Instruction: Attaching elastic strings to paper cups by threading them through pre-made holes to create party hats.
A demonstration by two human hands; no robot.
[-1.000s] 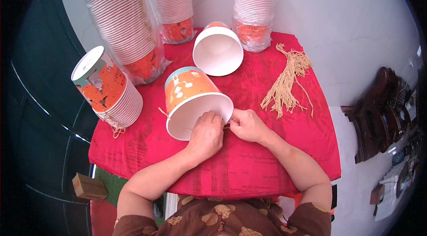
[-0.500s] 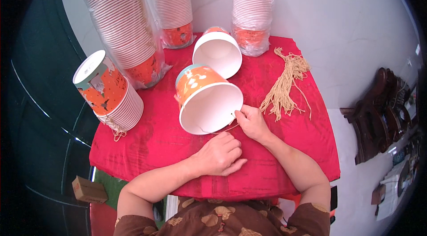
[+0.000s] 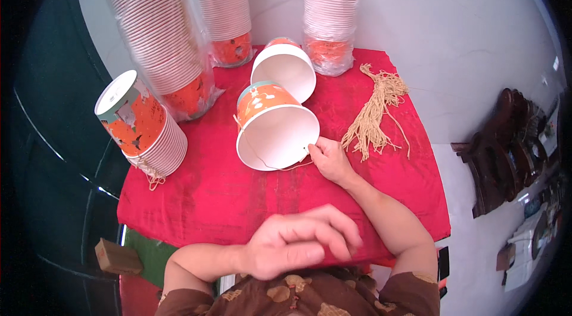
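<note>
left hand (image 3: 296,245) lifted off cup (image 3: 274,127), raised

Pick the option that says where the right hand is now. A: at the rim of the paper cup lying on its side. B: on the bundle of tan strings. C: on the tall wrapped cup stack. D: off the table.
A: the right hand pinches at the white rim of the tipped orange paper cup, apart from the tan strings.

I see three tall stacks of paper cups, each sleeved in clear plastic wrap, at the far edge of the red tabletop (image 3: 381,179): the left wrapped stack (image 3: 156,36) leans over, the middle wrapped stack (image 3: 225,9) stands beside it, and the right wrapped stack (image 3: 331,12) stands apart. Each sleeve shows white ribbed rims above an orange base (no labels, signs or screens that I can make out).
</note>
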